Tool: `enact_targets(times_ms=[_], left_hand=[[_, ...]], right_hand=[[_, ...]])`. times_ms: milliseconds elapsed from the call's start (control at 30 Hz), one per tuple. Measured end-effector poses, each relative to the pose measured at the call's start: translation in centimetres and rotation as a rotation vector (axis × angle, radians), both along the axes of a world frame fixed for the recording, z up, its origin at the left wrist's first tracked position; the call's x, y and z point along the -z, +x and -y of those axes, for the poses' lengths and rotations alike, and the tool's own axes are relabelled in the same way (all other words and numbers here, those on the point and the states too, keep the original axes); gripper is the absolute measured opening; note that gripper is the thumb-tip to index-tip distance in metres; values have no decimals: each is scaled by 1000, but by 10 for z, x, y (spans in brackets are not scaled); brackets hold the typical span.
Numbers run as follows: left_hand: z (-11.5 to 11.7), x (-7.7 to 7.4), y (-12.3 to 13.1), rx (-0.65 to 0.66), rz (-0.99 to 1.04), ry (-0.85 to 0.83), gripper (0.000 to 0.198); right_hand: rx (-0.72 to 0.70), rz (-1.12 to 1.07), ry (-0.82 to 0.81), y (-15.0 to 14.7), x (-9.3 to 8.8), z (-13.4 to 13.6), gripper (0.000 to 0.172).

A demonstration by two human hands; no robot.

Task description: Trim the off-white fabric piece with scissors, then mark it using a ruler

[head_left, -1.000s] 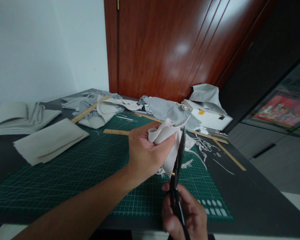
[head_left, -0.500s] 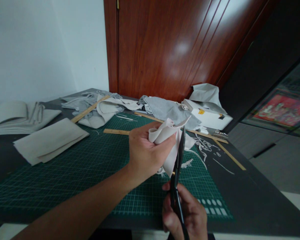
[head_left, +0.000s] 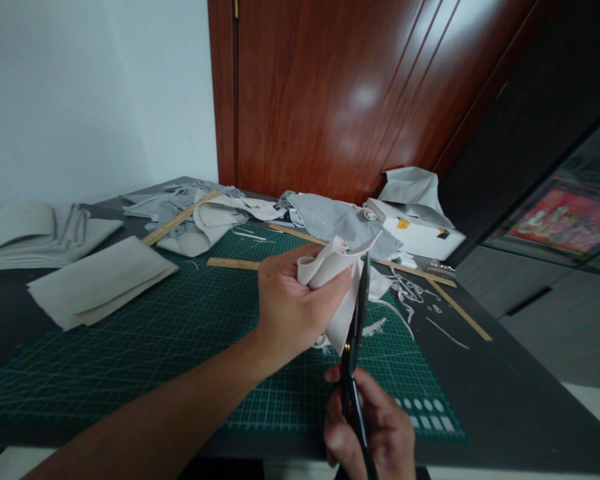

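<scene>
Right, your left hand is up over the middle of the desk, fist closed tight around a pale cream piece of fabric. The cloth bunches out above your thumb, and a flap of it hangs down past your knuckles, clear of the surface. Your right hand sits low and close to you at the near edge, fingers wrapped through the handles of the black long-bladed scissors. The blades point straight up, edge-on to the camera, and run right alongside the hanging flap. They touch it or come very close, and from this angle you can't tell whether the cloth sits between them.

Below both hands lies the green gridded cutting mat, spread across the dark desk. A short wooden ruler lies flat on the mat's far side, just beyond your left hand. Thin white fabric trimmings are scattered to the right of the scissors, at the mat's edge. Next to them a long wooden strip runs slantwise.

Off to your left rests a folded beige cloth, with a stack of folded grey-beige cloth behind it. At the back sits a heap of loose grey fabric, and a white box stands beside it, in front of the glossy reddish-brown wooden door.
</scene>
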State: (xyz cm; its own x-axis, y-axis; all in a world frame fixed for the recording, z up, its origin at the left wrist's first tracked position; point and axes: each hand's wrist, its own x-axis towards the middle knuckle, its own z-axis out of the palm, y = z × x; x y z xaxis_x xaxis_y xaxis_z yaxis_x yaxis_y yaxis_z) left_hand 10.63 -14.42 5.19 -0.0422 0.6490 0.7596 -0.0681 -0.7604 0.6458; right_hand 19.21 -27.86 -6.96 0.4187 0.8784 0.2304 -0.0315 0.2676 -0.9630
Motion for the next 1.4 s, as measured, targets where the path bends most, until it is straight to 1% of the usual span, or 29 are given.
enact_targets(times_ms=[200,300,400,567,733,1033,1400], left_hand=[[0,0,1,5,9,4,30],[1,0,1,-8,3,0,29],[2,0,1,7,8,-9,28],[3,0,0,16,13,-24,27],[3,0,1,24,13,-18,32],[2,1,1,14,20,4,34],[2,0,1,43,11,-10,34]], right_hand=[[10,11,4,-1,-1,0,58],[18,25,9,0,-1,-1,60],[20,34,13,0,0,-1,61],[14,61,17,3,4,0,56],[11,120,46,5,6,0,51],[15,48,22,2,3,1,50],[21,89,48,3,7,0,48]])
